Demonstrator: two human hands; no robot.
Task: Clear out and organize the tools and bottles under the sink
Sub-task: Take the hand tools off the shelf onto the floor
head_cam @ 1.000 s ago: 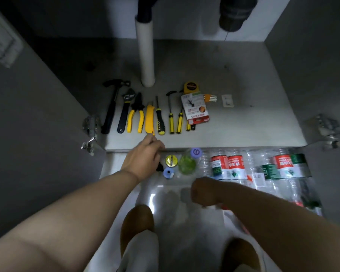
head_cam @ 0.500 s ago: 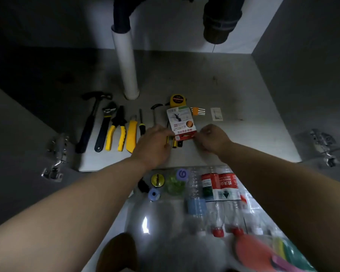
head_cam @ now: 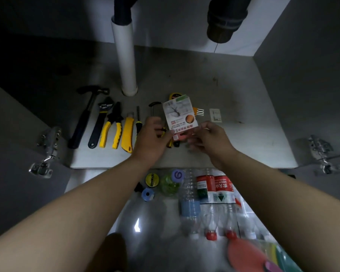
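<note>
— Which step are you on?
— Sorting the tools. My left hand and right hand each pinch a bottom corner of the packet, raised just right of the white pipe.
— And next?
— I reckon it wants a flat spot of its own further right of the pipe, set down without nudging the tool row.

1. Purple cap on a green bottle, lower centre: one white figure, "6" or "9".
2. Red-labelled water bottle, right of it: white characters "农夫" beside "NONGFU".
3. Printed packet, centre: Chinese print on the red band, too small to read.
4. Yellow round lid, lower centre: dark lettering, illegible.
</note>
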